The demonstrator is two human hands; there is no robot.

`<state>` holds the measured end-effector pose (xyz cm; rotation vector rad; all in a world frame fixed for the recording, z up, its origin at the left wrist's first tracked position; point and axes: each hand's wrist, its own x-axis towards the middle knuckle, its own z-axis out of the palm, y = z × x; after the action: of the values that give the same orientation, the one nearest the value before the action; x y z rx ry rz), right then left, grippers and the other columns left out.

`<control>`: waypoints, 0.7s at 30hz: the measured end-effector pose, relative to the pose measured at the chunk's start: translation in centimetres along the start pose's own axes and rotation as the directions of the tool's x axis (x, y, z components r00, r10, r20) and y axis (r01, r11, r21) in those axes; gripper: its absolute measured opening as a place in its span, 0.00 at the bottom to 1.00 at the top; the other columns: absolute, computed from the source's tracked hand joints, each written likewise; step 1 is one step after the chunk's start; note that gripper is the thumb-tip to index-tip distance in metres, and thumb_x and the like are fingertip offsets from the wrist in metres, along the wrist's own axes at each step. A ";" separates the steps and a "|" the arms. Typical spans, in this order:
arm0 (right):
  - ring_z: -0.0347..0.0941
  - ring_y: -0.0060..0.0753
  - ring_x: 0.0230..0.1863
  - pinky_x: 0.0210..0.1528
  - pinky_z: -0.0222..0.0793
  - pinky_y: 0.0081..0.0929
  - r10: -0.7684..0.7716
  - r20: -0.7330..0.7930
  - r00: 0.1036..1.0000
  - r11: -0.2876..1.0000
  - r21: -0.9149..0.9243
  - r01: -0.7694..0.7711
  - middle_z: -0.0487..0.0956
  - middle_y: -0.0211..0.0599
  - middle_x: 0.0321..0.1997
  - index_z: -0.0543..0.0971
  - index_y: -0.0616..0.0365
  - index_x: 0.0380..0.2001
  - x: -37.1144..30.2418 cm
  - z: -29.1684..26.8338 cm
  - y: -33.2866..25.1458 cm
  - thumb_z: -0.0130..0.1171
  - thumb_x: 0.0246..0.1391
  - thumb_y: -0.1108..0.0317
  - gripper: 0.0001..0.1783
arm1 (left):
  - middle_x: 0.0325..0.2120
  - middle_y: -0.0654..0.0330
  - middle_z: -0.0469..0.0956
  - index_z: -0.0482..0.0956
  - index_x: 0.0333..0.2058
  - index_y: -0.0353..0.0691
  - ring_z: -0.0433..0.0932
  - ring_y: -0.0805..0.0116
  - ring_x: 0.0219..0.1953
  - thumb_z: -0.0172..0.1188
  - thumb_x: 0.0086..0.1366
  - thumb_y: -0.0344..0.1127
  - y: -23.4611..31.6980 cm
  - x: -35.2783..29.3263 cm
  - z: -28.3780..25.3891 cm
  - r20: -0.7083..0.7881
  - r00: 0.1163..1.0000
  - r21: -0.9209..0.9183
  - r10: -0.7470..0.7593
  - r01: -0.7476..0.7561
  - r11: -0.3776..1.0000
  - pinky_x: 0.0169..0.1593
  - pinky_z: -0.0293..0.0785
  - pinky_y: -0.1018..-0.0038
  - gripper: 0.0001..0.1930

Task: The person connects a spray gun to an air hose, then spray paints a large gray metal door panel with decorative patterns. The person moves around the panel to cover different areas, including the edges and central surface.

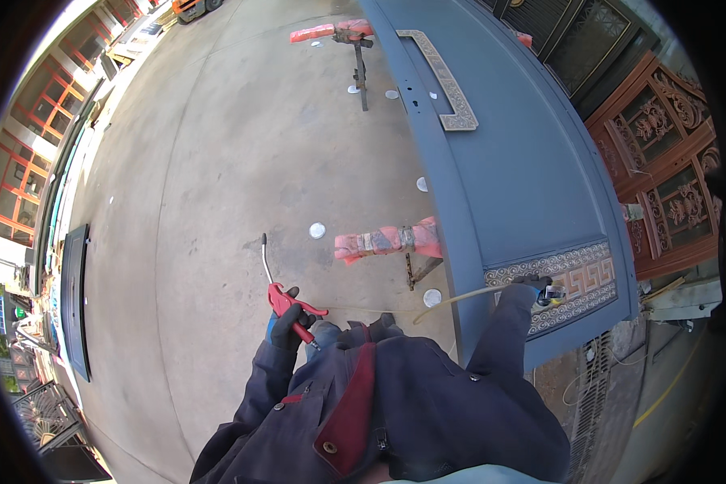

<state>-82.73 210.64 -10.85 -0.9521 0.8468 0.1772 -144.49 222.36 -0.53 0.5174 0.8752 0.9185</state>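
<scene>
At lower centre, the left hand (285, 324) clamps a red, metal-nozzled air gun (279, 299); well apart, at lower right, the right hand (530, 282) grips a yellowish flexible hose (466, 296) over the blue-grey panelled door (524, 173).

A red air blow gun (280, 299) slants in the left hand (285, 324), its bent silver nozzle (267, 260) forward of the grip, while a tan hose (468, 294) curves leftward from the right hand (531, 283).

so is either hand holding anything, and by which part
The left hand grips the red air gun by its handle. The right hand is at the pale hose; its exact grip is unclear.
</scene>
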 end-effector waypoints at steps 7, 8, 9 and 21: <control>0.50 0.18 0.10 0.11 0.47 0.22 -0.045 0.371 0.928 0.930 -0.322 0.174 0.62 0.16 0.18 0.75 0.42 0.35 -16.7 0.4 0.8 0.53 0.69 0.39 0.20 | 0.27 0.58 0.75 0.68 0.62 0.39 0.76 0.63 0.30 0.65 0.63 0.33 6.9 11.7 1.0 0.152 0.988 -0.050 -0.030 0.038 0.998 0.41 0.75 0.62 0.29; 0.50 0.17 0.09 0.10 0.46 0.22 -0.049 0.436 0.899 0.919 -0.332 0.211 0.62 0.16 0.17 0.76 0.44 0.36 -19.1 0.4 1.8 0.53 0.69 0.40 0.20 | 0.26 0.59 0.75 0.69 0.61 0.40 0.76 0.64 0.29 0.65 0.63 0.33 8.0 13.3 0.7 0.190 0.980 -0.087 -0.053 0.071 0.994 0.40 0.74 0.62 0.28; 0.51 0.17 0.09 0.11 0.47 0.22 -0.010 0.509 0.860 0.902 -0.367 0.228 0.62 0.17 0.17 0.76 0.47 0.37 -21.4 0.2 2.9 0.53 0.69 0.41 0.21 | 0.24 0.60 0.74 0.72 0.57 0.40 0.74 0.65 0.27 0.64 0.63 0.34 8.8 14.9 0.3 0.224 0.972 -0.107 -0.074 0.100 0.989 0.39 0.74 0.63 0.24; 0.70 0.17 0.22 0.23 0.62 0.19 0.809 0.424 0.407 0.035 -0.726 0.687 0.76 0.25 0.25 0.83 0.56 0.44 -48.8 5.7 32.1 0.60 0.65 0.49 0.20 | 0.48 0.38 0.83 0.80 0.49 0.30 0.82 0.46 0.53 0.60 0.70 0.50 25.7 34.1 -14.6 0.449 0.893 0.040 0.036 -0.060 0.997 0.62 0.73 0.53 0.25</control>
<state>-128.00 244.73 4.56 -1.8597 -0.7346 1.6180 -157.81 265.26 -4.79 0.7650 0.4670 0.7762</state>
